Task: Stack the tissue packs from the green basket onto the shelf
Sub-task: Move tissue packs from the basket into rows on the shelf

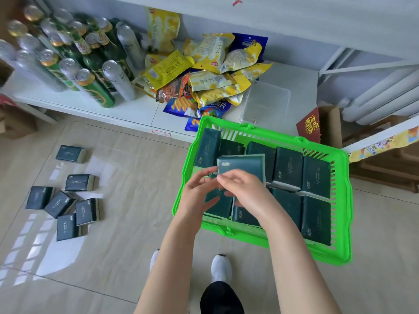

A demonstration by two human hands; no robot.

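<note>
Right hand (244,189) pinches one tissue pack (246,165) by its near edge, above the green basket (340,200). Left hand (199,191) is loose, fingers touching the pack's left edge. Basket packs (315,175) lie flat. Loose packs (61,203) on the floor. Shelf (90,103) carries cans (90,71) and snack bags (215,73).

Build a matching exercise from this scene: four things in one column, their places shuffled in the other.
Things
1. drink cans
2. snack bags
3. loose tissue packs
4. held tissue pack

Places
A. floor, left of the green basket
B. right hand, above the basket
C. shelf, left end
D. shelf, middle heap

Pairs: 1-C, 2-D, 3-A, 4-B
</note>
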